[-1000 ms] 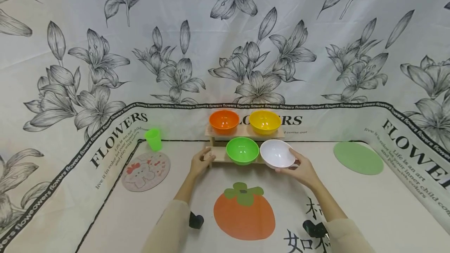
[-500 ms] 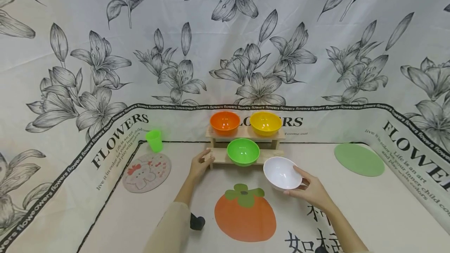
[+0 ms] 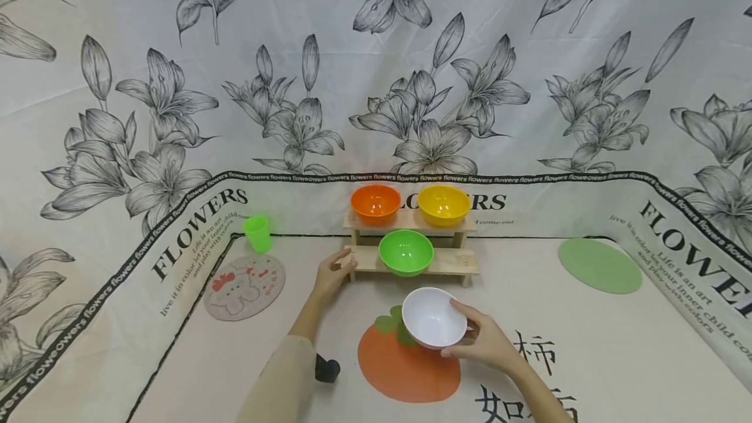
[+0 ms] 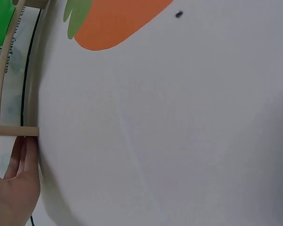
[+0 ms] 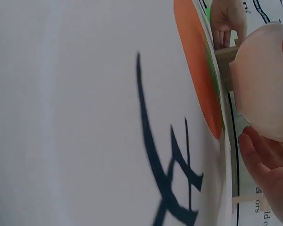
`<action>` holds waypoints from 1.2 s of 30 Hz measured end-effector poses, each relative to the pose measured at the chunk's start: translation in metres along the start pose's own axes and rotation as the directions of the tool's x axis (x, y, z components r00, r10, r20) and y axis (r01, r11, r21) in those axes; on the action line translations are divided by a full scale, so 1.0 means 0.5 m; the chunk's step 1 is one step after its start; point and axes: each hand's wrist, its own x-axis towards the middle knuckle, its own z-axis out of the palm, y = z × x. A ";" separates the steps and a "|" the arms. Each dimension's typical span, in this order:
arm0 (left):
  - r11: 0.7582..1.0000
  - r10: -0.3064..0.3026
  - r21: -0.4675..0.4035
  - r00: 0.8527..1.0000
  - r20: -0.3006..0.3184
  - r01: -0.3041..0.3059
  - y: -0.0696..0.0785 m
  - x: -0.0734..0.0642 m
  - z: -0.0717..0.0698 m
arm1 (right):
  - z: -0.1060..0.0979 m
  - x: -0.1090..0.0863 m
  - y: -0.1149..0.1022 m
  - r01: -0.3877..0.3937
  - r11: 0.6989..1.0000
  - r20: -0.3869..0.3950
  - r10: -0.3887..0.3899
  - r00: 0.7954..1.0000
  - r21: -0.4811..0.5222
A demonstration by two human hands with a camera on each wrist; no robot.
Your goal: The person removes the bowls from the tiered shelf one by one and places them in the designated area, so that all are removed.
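My right hand [image 3: 484, 338] pinches the right side of a white bowl [image 3: 433, 318], thumb low on its near side and fingers by the rim. The bowl is over the top of the orange persimmon print, its inside facing up and toward me. In the right wrist view the bowl [image 5: 262, 84] shows its outer wall and base above the cloth. My left hand [image 3: 330, 274] grips the left end of a two-step wooden rack [image 3: 449, 262]. In the left wrist view its fingers [image 4: 29, 157] lie against the rack's leg. A green bowl [image 3: 406, 253] sits on the lower step.
An orange bowl [image 3: 375, 205] and a yellow bowl [image 3: 443, 205] stand on the upper step. At the left are a green cup [image 3: 257, 234] and a round rabbit-print mat [image 3: 243, 287]. A green oval mat [image 3: 600, 266] lies back right. Flowered cloth hangs behind.
The white bowl has come off the right of the rack's lower step, toward me and then left, in my right hand. My left hand stays on the rack's end.
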 end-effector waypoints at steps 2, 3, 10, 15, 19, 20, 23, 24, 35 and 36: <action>1.000 -0.011 -0.013 1.000 -0.008 0.011 -0.019 0.010 0.000 | 0.016 0.008 0.003 0.024 1.000 0.042 -0.024 0.999 0.005; 1.000 -0.018 -0.017 1.000 -0.016 0.018 -0.028 0.014 0.000 | 0.024 0.012 0.005 0.041 0.999 0.062 -0.041 0.997 0.001; 1.000 0.001 -0.015 0.999 -0.042 -0.001 -0.043 0.018 0.000 | 0.074 0.041 0.008 0.126 0.989 0.131 -0.114 0.985 -0.084; 0.999 -0.011 -0.036 0.998 -0.055 0.009 -0.046 0.019 0.001 | 0.099 0.059 0.000 0.109 0.993 0.151 -0.102 0.983 -0.043; 0.998 -0.026 -0.065 0.998 -0.052 0.023 -0.048 0.019 0.002 | 0.115 0.071 -0.004 0.106 0.994 0.179 -0.111 0.978 0.036; 0.997 -0.029 -0.074 0.998 -0.050 0.025 -0.048 0.019 0.002 | 0.119 0.074 -0.004 0.101 0.993 0.186 -0.110 0.976 0.059; 0.996 -0.043 -0.086 0.998 -0.052 0.038 -0.047 0.019 0.002 | 0.129 0.083 -0.006 0.083 0.993 0.192 -0.097 0.977 0.079; 0.995 -0.043 -0.089 0.998 -0.051 0.039 -0.046 0.019 0.002 | 0.132 0.086 -0.006 0.076 0.994 0.190 -0.089 0.978 0.076; 0.992 0.063 -0.106 0.998 -0.012 -0.064 -0.060 0.025 -0.002 | 0.153 0.105 -0.016 0.041 0.999 0.161 -0.039 0.986 -0.011; 0.991 0.081 -0.110 0.997 -0.008 -0.081 -0.061 0.025 -0.003 | 0.153 0.106 -0.015 0.041 0.999 0.167 -0.040 0.985 0.001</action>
